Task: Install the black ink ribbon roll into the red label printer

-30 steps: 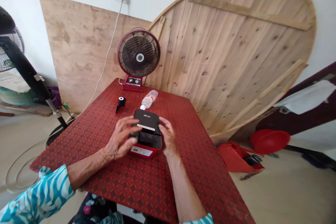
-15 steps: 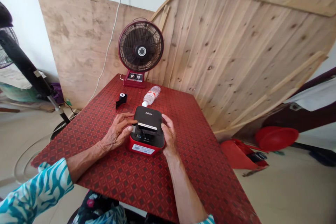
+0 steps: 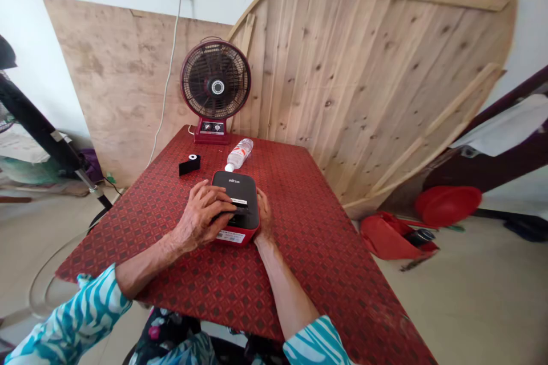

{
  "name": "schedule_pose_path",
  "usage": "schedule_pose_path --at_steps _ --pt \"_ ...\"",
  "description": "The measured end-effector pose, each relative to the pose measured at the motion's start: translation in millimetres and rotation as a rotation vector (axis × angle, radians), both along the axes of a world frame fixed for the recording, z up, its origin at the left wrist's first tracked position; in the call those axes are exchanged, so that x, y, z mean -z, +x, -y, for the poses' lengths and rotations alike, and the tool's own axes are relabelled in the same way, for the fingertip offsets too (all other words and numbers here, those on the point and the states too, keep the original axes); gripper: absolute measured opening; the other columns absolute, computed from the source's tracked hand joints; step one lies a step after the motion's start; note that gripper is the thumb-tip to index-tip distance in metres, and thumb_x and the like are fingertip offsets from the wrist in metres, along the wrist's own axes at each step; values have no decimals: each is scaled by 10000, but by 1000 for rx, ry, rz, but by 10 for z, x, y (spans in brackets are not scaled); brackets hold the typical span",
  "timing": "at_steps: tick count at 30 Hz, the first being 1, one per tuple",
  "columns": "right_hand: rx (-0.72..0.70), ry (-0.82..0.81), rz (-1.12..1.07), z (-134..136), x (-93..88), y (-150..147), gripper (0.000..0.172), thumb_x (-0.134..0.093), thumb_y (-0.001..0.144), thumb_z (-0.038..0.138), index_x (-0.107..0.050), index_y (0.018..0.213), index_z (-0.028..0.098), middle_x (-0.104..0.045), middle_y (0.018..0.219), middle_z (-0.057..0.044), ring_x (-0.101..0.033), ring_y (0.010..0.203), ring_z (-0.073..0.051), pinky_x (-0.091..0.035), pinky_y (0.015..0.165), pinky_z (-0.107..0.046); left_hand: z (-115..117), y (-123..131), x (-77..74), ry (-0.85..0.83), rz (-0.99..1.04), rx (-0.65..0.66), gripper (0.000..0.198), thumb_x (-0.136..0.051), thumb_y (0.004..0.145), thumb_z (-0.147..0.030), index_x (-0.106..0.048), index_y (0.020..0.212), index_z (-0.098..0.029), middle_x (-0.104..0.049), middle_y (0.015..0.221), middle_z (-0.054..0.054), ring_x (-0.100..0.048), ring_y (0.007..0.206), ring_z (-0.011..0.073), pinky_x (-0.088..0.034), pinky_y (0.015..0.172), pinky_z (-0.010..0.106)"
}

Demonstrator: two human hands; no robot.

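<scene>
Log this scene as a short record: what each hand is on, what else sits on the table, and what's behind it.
left hand: on the front of the black-and-red label printer
right hand: against the printer's right side
on table: black tape roll, plastic bottle lying down
surface: red patterned table cover
behind: red desk fan

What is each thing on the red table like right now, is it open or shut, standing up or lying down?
Label printer: black lid down, sitting flat.
Left hand: fingers curled over the printer's front.
Right hand: against the printer's right side.
Plastic bottle: lying on its side, capped.
Black roll: lying down, partly unrolled.
Desk fan: upright, cord going to the wall socket.
</scene>
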State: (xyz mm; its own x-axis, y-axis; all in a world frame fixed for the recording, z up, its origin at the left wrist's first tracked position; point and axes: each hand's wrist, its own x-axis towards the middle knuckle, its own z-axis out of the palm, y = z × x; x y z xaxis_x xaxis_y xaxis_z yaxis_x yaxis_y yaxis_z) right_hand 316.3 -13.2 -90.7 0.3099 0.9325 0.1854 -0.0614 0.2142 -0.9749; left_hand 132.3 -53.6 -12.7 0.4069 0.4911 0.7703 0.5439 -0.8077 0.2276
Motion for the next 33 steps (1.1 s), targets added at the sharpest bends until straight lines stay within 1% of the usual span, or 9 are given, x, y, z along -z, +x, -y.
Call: schedule_pose_path --at_steps 6,11,13,15,19,21,23,28,33 --pt "-18 -21 -87 -100 143 13 466 -502 814 546 -629 1138 236 -665 1185 -56 -592 1085 -231 -435 953 -396 -32 -9 -11 5 28 -6 87 -602 862 -207 -674 902 -237 -715 933 17 -615 1032 185 -296 1081 454" --pt "-31 -23 -103 -95 109 20 442 -517 810 531 -639 1119 240 -669 1181 -52 -587 1106 -233 -418 976 -397 -33 -18 47 -1 24 31 71 -617 836 -196 -662 878 -232 -717 937 17 -627 1025 188 -282 1089 455" --pt "-23 -25 -104 -83 90 22 437 -523 807 529 -642 1114 241 -665 1190 -52 -581 1116 -234 -408 987 -399 -39 -58 58 -51 63 28 75 -635 823 -222 -664 892 -232 -715 939 16 -630 1021 196 -264 1100 462" --pt "-20 -28 -103 -82 90 25 434 -533 802 529 -647 1105 240 -664 1190 -52 -577 1121 -236 -400 996 -402 -58 -130 54 -194 166 3 118 -621 835 -293 -668 921 -228 -711 954 29 -630 1012 207 -306 1077 452" --pt "-31 -39 -156 -99 117 23 429 -558 787 528 -649 1089 238 -676 1155 -48 -591 1092 -235 -414 972 -400 -146 -302 65 -712 576 -89 334 -578 831 -447 -639 1033 -189 -690 1040 81 -620 1025 245 -450 932 396" --pt "-36 -54 -183 -100 115 18 430 -566 782 527 -644 1092 239 -682 1133 -45 -603 1063 -232 -428 949 -397 -202 -350 116 -930 739 -61 439 -649 757 -454 -618 1103 -185 -667 1132 97 -590 1105 275 -452 936 397" --pt "-38 -67 -188 -90 100 14 434 -567 782 526 -640 1098 238 -685 1121 -45 -610 1042 -229 -437 932 -395 -248 -355 187 -1089 817 20 514 -704 695 -407 -607 1156 -199 -634 1222 100 -534 1201 299 -433 969 407" --pt "-9 -50 -139 -66 73 14 424 -561 790 511 -641 1095 227 -674 1154 -55 -596 1072 -229 -433 939 -391 -263 -272 265 -1300 868 240 616 -745 638 -304 -580 1224 -212 -598 1300 101 -515 1227 313 -406 993 429" --pt "-20 -28 -122 -68 82 14 419 -541 806 507 -638 1105 229 -682 1138 -51 -605 1043 -222 -443 914 -385 -237 -233 173 -1377 915 287 619 -735 605 -234 -582 1204 -201 -637 1237 92 -580 1125 277 -448 891 356"
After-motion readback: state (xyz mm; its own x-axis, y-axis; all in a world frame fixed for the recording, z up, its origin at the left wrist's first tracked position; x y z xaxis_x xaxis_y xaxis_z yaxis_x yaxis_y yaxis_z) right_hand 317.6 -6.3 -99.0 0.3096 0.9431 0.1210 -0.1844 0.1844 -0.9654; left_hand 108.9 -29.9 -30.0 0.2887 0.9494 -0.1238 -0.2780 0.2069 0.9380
